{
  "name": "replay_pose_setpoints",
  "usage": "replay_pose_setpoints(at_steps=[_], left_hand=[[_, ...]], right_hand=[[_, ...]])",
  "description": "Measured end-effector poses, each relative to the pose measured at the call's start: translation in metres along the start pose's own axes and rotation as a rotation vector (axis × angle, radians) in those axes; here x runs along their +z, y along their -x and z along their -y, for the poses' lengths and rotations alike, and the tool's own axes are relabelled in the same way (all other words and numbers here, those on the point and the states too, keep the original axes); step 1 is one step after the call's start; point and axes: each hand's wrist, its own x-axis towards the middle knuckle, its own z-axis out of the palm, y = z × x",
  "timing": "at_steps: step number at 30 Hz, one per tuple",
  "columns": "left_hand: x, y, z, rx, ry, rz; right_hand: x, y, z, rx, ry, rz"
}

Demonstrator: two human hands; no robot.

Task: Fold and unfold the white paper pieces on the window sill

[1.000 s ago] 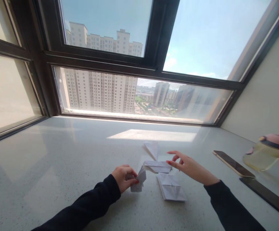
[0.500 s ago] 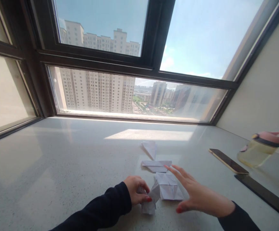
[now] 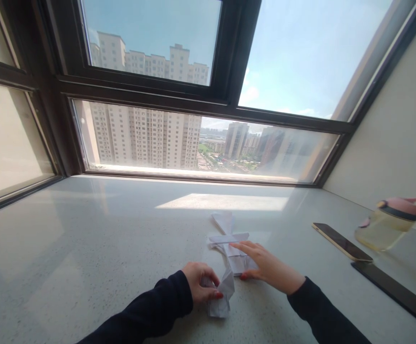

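Observation:
My left hand [image 3: 201,285] is closed around a folded white paper piece [image 3: 219,309] near the front of the white speckled sill, with a pointed flap [image 3: 228,285] standing up beside the thumb. My right hand [image 3: 265,267] lies over a squarish folded paper [image 3: 237,265], fingers stretched and apart. Its fingertips reach the paper's far side and the thumb touches down by the near edge. Just beyond is a long folded strip [image 3: 225,238], which the squarish paper meets. Behind that lies a triangular folded paper [image 3: 224,221].
On the right lie a phone [image 3: 342,242] and a long dark flat object [image 3: 396,291]. A bottle with a pink lid [image 3: 404,205] stands by the wall. Dark window frames [image 3: 193,177] border the sill [image 3: 122,239] at the back.
My right hand has moved left over the squarish paper, which has shifted left and away from me. The long strip has also shifted slightly left. My left hand keeps its piece almost in place.

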Motion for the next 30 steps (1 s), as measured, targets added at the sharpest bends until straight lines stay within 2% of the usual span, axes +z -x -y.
replay_pose_setpoints(at_steps=[4, 8, 12, 15, 18, 21, 25, 27, 30], left_hand=[[0.002, -0.004, -0.002, -0.001, -0.028, 0.009], [0.006, -0.008, -0.004, 0.006, -0.050, 0.032], [0.010, -0.009, -0.004, 0.000, -0.070, 0.051], [0.011, -0.010, -0.005, 0.027, -0.061, 0.051], [0.014, -0.011, -0.010, 0.028, -0.069, 0.054], [0.020, -0.014, -0.019, 0.025, -0.064, 0.048], [0.033, -0.019, -0.032, -0.025, -0.074, 0.057], [0.038, -0.021, -0.037, -0.038, -0.095, 0.050], [0.045, -0.022, -0.043, -0.002, -0.140, -0.009]], right_hand=[[-0.002, -0.009, 0.000, -0.001, 0.074, 0.034], [-0.003, -0.006, -0.006, 0.040, 0.144, 0.090], [-0.007, 0.004, -0.007, 0.036, 0.123, 0.180], [-0.013, 0.009, -0.003, 0.022, 0.080, 0.192], [-0.021, 0.003, 0.000, -0.022, -0.021, 0.079], [-0.025, -0.013, -0.002, -0.010, -0.129, -0.149], [-0.015, -0.032, -0.016, 0.043, -0.202, -0.418], [-0.006, -0.035, -0.024, 0.068, -0.213, -0.489], [0.005, -0.035, -0.034, 0.085, -0.214, -0.516]])
